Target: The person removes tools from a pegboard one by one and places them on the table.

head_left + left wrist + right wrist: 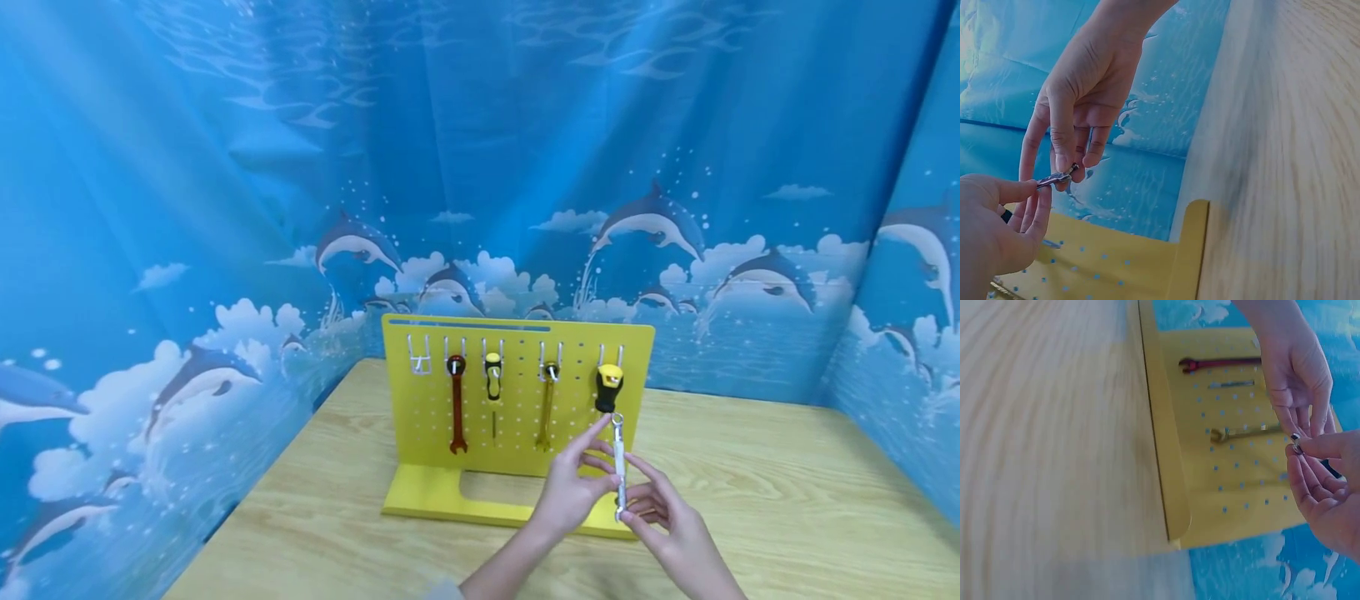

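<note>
A silver combination wrench [619, 467] stands nearly upright between both hands in the head view, its ring end on top. My left hand [573, 492] pinches its middle between thumb and fingers, with the index finger stretched up toward the ring end. My right hand [671, 525] pinches around the lower end. In the left wrist view the wrench [1054, 179] shows partly, between the left hand [997, 231] and the right hand [1088, 87]. Only a tip of the wrench [1297, 445] is visible in the right wrist view. Just above it hangs a yellow-and-black screwdriver [609, 387].
Behind the hands stands a yellow pegboard [517, 467] on a wooden table [787, 483]. From its hooks hang a red wrench [458, 408], a small yellow-and-black screwdriver [492, 377] and a gold wrench [548, 408]. A metal hook [420, 364] at the far left holds no tool.
</note>
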The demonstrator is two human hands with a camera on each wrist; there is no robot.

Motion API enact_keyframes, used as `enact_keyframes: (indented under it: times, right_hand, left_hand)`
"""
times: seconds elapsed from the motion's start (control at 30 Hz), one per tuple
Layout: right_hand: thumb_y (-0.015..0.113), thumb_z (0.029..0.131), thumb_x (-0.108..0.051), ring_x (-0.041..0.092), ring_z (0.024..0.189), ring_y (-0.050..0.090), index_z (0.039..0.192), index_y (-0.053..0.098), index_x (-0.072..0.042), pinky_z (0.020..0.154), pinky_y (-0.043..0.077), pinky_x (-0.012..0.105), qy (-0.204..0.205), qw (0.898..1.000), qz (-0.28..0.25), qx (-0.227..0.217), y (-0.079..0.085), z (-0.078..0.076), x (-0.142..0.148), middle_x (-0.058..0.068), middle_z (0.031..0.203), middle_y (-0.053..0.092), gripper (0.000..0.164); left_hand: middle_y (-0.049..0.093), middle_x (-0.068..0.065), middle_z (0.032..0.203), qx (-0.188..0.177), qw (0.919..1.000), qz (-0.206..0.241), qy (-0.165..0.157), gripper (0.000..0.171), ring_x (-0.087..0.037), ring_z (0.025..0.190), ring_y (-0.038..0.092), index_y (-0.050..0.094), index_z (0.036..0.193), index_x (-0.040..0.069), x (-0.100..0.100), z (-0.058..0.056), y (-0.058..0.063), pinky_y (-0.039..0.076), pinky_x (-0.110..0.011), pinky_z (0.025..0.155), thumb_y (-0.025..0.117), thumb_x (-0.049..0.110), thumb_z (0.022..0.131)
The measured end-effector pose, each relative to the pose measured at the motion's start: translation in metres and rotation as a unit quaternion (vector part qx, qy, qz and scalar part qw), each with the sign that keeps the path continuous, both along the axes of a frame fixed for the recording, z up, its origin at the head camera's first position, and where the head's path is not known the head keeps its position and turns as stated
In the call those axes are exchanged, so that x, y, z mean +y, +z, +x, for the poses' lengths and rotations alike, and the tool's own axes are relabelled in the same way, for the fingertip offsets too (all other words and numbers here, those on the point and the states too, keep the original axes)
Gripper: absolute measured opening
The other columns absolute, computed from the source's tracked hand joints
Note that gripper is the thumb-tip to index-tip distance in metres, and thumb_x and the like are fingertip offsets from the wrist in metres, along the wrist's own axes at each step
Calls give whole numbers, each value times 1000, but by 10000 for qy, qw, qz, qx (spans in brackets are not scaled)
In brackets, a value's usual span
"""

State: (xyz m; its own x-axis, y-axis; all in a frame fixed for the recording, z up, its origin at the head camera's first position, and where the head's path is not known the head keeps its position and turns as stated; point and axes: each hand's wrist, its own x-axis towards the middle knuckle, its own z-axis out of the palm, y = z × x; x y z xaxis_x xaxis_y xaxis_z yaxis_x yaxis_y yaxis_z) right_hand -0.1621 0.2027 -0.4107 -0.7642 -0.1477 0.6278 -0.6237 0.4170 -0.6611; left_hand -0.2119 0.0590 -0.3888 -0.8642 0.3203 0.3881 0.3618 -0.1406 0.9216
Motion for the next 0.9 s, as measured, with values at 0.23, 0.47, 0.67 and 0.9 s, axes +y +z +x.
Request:
enact_keyframes:
  times: [0.23, 0.47, 0.67, 0.9]
  right_hand:
    - [67, 70, 17, 10, 70, 60, 132, 39, 5, 62, 51, 21, -113, 9998, 88, -114, -13, 2, 22, 6, 83, 61, 69]
    - [67, 71, 15, 11, 71, 59, 132, 38, 4, 61, 52, 24, -116, 9987, 202, -452, -21, 2, 39, 5, 83, 61, 69]
    - [67, 69, 17, 13, 72, 58, 134, 36, 4, 61, 52, 24, 252, 9976, 13, -643, -31, -2, 52, 9, 86, 60, 72]
    - [65, 70, 18, 11, 75, 58, 137, 33, 0, 63, 52, 24, 743, 9930, -238, -884, -49, -7, 64, 13, 88, 58, 76]
  left_hand:
    - [57, 4, 97, -220, 9998, -5, 27, 75, -7, 80, 58, 45, 136, 14, 25, -1, -14, 52, -22, 67, 62, -20, 71]
    - [57, 7, 93, -423, 9989, -127, 173, 75, -6, 77, 58, 48, 134, 15, 44, -4, -29, 52, -19, 62, 64, -20, 70]
    - [57, 7, 89, -610, 9976, -164, 269, 72, -8, 75, 58, 50, 132, 12, 57, -8, -39, 52, -19, 60, 64, -20, 69]
    - [57, 7, 86, -815, 9949, -403, 427, 72, -7, 72, 58, 50, 131, 10, 65, -11, -51, 51, -18, 58, 65, -20, 68]
